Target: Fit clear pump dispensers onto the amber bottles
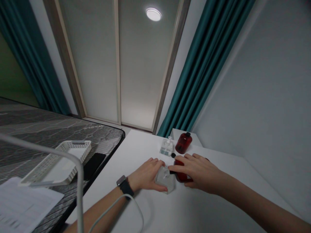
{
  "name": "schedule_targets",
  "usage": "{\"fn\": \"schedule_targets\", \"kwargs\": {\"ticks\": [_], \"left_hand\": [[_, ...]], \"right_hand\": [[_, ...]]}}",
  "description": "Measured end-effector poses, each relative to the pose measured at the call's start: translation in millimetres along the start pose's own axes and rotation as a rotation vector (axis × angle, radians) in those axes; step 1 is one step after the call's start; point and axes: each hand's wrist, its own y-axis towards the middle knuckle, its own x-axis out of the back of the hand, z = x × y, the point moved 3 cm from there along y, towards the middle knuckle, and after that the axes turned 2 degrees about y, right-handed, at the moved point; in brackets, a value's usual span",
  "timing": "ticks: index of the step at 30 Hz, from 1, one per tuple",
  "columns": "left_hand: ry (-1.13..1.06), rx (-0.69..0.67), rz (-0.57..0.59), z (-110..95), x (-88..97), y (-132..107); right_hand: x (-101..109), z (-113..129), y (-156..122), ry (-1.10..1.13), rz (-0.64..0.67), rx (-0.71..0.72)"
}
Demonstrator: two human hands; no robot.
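Note:
My left hand (pixel 151 176), with a watch on the wrist, is closed around the side of a clear square bottle (pixel 167 181) on the white table. My right hand (pixel 198 171) grips a dark red bottle (pixel 181 176) that is tipped on its side. Its black neck points left, over the top of the clear bottle; whether the two touch, I cannot tell. Just behind my right fingers is a small black cap (pixel 173 155). Beyond it stand a clear pump bottle (pixel 167 147) and a second dark red bottle (pixel 184 143) with a black top.
A white table (pixel 145 145) lies under my hands. Left of it, a dark patterned surface (pixel 107 132) holds a white perforated basket (pixel 79 158), a black flat object (pixel 94 165) and printed paper (pixel 29 204). A pale cable (pixel 79 181) crosses the foreground. Teal curtains (pixel 201 58) hang behind.

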Motion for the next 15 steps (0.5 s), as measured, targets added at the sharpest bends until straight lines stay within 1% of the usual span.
{"fn": "schedule_targets", "kwargs": {"ticks": [9,15], "left_hand": [[0.008,-0.002,0.004,-0.6,0.1,0.2],[0.000,-0.005,-0.011,0.0,-0.2,0.0]], "right_hand": [[1.0,0.0,0.4,-0.010,-0.016,0.012],[1.8,0.3,0.8,-0.002,0.020,-0.003]]}}
